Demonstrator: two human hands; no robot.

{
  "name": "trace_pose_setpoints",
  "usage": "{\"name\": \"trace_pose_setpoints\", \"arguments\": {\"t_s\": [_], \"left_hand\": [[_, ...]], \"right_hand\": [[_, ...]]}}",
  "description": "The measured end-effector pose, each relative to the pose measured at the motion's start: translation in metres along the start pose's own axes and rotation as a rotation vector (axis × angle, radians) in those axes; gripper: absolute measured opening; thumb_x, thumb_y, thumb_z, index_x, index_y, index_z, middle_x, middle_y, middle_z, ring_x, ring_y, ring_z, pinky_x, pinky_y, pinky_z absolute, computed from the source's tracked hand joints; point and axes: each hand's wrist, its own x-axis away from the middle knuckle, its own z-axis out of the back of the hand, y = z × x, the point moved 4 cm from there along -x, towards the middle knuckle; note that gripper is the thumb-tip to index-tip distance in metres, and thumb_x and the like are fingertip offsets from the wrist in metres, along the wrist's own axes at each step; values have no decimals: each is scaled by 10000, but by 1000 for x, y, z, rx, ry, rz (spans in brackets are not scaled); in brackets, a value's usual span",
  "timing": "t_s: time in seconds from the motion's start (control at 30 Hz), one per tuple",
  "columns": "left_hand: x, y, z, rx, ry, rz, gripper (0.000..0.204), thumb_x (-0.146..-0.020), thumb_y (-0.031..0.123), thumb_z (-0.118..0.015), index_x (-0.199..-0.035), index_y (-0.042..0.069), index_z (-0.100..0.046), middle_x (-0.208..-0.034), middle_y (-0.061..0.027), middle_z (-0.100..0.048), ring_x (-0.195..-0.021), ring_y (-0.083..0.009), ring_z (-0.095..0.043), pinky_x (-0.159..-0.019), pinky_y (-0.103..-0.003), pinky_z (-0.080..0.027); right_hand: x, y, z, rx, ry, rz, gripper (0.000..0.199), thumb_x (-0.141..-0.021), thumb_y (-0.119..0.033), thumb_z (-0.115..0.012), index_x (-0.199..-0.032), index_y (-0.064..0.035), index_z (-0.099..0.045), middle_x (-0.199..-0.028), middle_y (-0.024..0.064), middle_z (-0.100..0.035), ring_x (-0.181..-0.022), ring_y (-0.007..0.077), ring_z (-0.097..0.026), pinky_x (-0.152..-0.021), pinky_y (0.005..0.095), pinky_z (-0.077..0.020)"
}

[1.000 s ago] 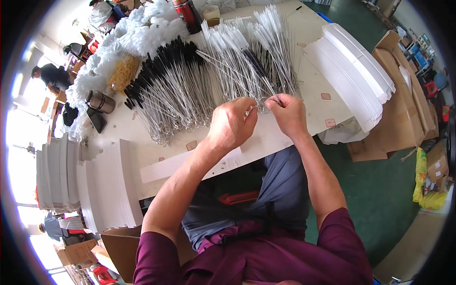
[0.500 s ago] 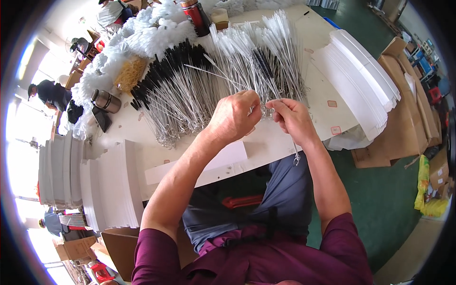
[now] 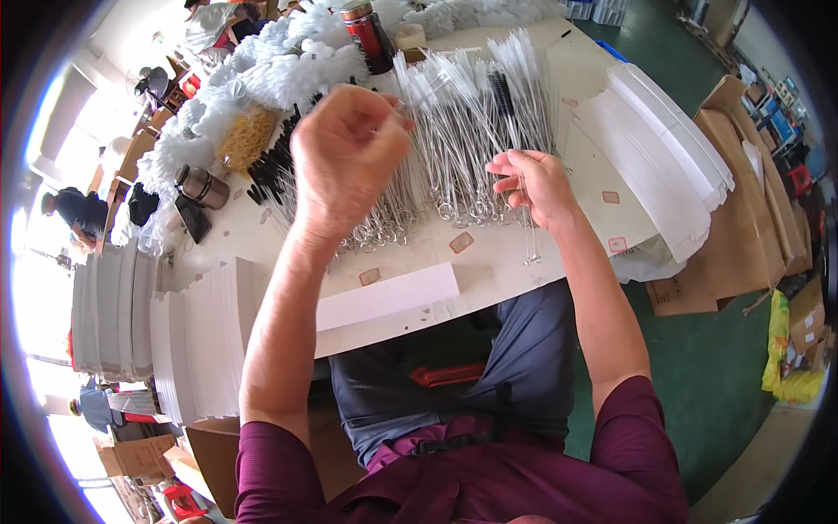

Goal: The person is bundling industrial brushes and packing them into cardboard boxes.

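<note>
Above the table (image 3: 515, 271), right hand (image 3: 534, 185) pinches a few wire brushes (image 3: 527, 229), left hand (image 3: 345, 157) curled, contents unclear; loose dangling brushes could slip out.

Red can (image 3: 367, 35), white card stacks (image 3: 672, 166)

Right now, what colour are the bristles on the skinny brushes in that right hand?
White, on thin silver wire: the brushes hang from the right hand, seen in the head view.

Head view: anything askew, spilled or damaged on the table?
Nothing stands out. The wire brushes lie fanned in rows, the white card strip lies flat near the table edge, and the right hand holds a few thin wire brushes hanging down.
</note>
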Motion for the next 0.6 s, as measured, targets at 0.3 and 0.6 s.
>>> {"name": "trace_pose_setpoints", "arguments": {"t_s": [0.3,0.6], "left_hand": [[-6,63,88,119,113,-168,67,-951,-44,-568,-971,-58,-630,-1040,-220,-719,-902,-274,-761,-744,-338,-647],[34,105,109,125,-104,85,196,-968,189,-555,-931,-2,-579,-1070,-304,-692,-832,-279,-730,-651,-357,-584]], "right_hand": [[-10,7,1,-67,80,-100,325,-1060,-251,-514,-1165,19,-661,-1103,170,-756,-850,225,-768,-561,282,-548],[41,-35,-53,151,-312,124,341,-1097,-265,-508,-1114,30,-678,-1075,178,-748,-799,182,-744,-610,277,-603]]}}
